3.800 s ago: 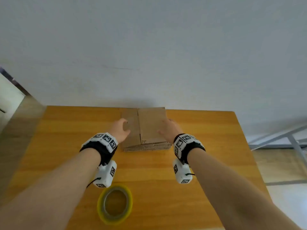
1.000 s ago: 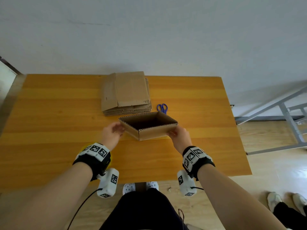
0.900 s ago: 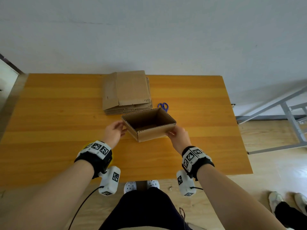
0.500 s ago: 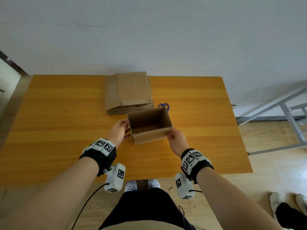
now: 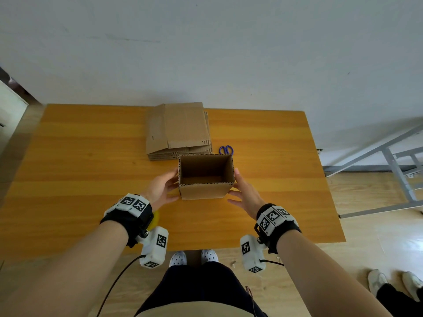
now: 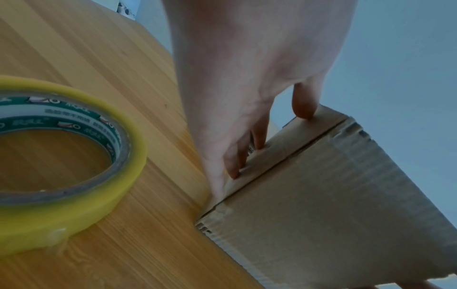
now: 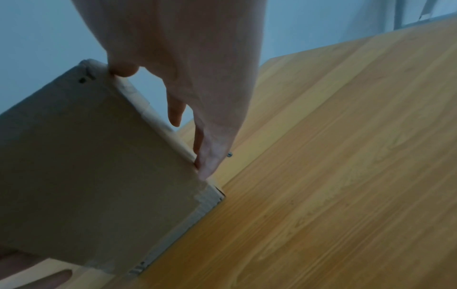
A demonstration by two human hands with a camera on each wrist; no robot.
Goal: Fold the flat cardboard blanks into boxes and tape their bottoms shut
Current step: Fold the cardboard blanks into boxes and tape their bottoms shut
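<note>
A cardboard box (image 5: 206, 191) stands upright on the wooden table (image 5: 80, 179), squared into a rectangle with its top open. My left hand (image 5: 166, 185) presses its left wall with straight fingers. My right hand (image 5: 241, 191) presses the right wall the same way. In the left wrist view the fingertips (image 6: 257, 142) rest flat on the box (image 6: 321, 205), and the yellow tape roll (image 6: 61, 195) lies just left of the hand. In the right wrist view the right hand (image 7: 197, 136) touches the box (image 7: 86, 156) along its edge. Behind the box lies the stack of flat blanks (image 5: 180, 129).
Blue scissors (image 5: 226, 149) lie right of the stack, just behind the box. A sliver of the tape roll (image 5: 156, 221) shows under my left wrist. A grey metal frame (image 5: 389, 161) stands off the table's right edge, and another person's shoes (image 5: 389, 282) are on the floor.
The box went from a skewed, slanted shape to a square rectangle and turned straight towards me. Both hands slid from its corners onto its left and right walls.
</note>
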